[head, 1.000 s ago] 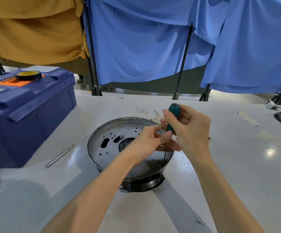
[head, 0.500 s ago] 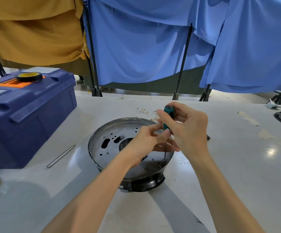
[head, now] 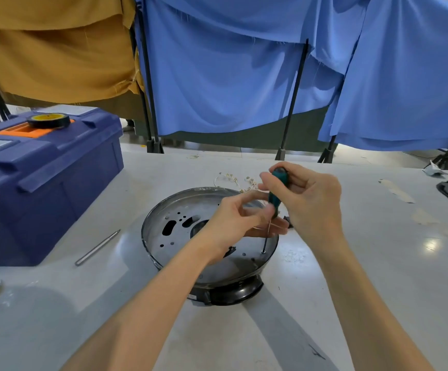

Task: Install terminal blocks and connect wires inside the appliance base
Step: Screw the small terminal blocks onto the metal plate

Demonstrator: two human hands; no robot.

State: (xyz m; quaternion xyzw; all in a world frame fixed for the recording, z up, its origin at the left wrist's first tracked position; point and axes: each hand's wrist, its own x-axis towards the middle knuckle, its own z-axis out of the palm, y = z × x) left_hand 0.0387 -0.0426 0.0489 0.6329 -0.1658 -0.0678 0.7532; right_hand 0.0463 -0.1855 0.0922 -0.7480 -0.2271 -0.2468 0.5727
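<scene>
White table [head: 351, 263]: blue toolbox [head: 43, 188], metal rod [head: 97, 247] beside appliance base [head: 158, 210]

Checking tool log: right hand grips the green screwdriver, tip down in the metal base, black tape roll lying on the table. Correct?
No. Head view: the black tape roll sits on the blue toolbox lid, not the table. Right hand does grip the green screwdriver, tip down in the metal base.

Bright, even light falls from overhead, leaving a small glare spot on the white table [head: 378, 277] at 3 o'clock. My forearms [head: 137, 317] cast soft grey shadows toward 5 and 8 o'clock. The centre is sharp; the black poles [head: 147, 76] lean at the edges
</scene>
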